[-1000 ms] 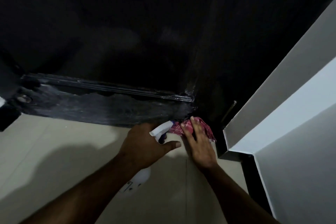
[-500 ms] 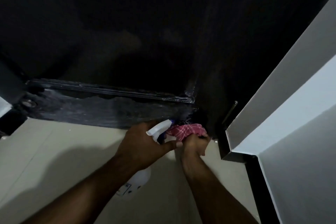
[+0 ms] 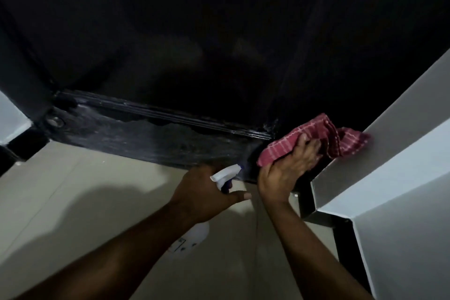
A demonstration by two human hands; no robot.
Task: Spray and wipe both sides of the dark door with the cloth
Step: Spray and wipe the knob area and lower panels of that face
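One dark door; one red cloth — clutched by the right hand; at its 8 o'clock, fingers of the left hand grip one spray bottle.

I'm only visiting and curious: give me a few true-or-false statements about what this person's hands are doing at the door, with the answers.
1. The right hand holds a red checked cloth. True.
2. The left hand is empty. False: it grips a white spray bottle.
3. The cloth lies on the floor. False: it is held up at the dark door, off the floor.
4. A pale wall stands right of the door. True.
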